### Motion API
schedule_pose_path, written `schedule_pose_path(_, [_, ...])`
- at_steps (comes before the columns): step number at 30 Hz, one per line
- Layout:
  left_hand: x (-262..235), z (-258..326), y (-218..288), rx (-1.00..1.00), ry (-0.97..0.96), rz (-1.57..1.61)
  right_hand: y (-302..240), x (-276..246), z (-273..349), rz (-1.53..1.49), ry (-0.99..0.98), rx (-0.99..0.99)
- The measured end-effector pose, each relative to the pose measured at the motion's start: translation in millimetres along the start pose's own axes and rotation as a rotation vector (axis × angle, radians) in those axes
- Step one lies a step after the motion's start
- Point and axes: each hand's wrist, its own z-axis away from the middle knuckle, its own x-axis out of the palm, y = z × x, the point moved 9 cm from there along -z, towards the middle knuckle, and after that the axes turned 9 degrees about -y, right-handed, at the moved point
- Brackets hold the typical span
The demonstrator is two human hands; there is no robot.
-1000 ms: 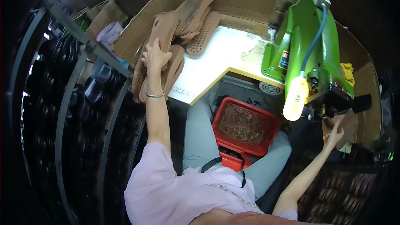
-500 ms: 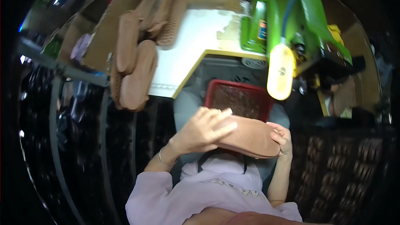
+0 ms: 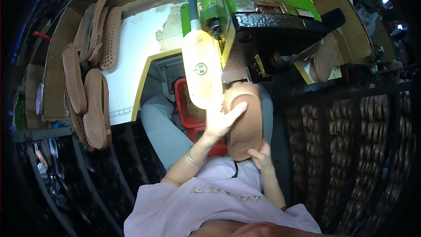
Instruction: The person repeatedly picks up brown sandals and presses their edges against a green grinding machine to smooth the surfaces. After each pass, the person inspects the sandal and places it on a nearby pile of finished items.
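Note:
A brown shoe sole (image 3: 247, 125) stands nearly lengthwise in front of me, its far end close beneath the black head of a green machine (image 3: 254, 39). My left hand (image 3: 219, 120) grips the sole's left side, with the thumb lying across its face. At the near end, my right hand (image 3: 262, 156) pinches the lower right edge. Lamp light falls on the far part of the sole and washes out some of my left fingers. Whether the sole touches the machine, I cannot tell.
An oblong lit lamp (image 3: 201, 72) hangs just beyond my left hand. Below it a red bin (image 3: 180, 101) sits between my legs. Several brown soles (image 3: 94, 109) lie on the white table (image 3: 125, 68) at left. Racks of soles (image 3: 346, 149) stand at right.
The sole has turned from lying crosswise to pointing away from me, and moved up toward the machine. My left hand now holds its side; the view has swung right.

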Motion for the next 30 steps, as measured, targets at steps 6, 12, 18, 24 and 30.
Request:
schedule_pose_path(6, [-18.5, -13.9, 15.5, 0.032, 0.031, -0.338, 35.9, 32.0, 2.2, 0.095, -0.089, 0.109])
schedule_pose_path(12, [-37.7, 1.2, 1.3, 0.072, 0.05, -0.186, -14.2, 6.4, 21.8, 0.15, 0.108, -0.059])
schedule_pose_path(18, [-33.1, 4.7, 0.7, 0.088, 0.015, -0.185, -122.8, -53.3, 12.4, 0.128, 0.267, -0.514])
schedule_pose_path(24, [-34.6, 7.6, 21.7, 0.135, -0.006, -0.223, -207.9, -31.3, -65.8, 0.16, 0.156, -0.539])
schedule_pose_path(30, [-71.7, 34.3, 53.6, 0.118, 0.125, -0.125, -196.1, 20.9, -115.2, 0.044, 0.03, -0.405])
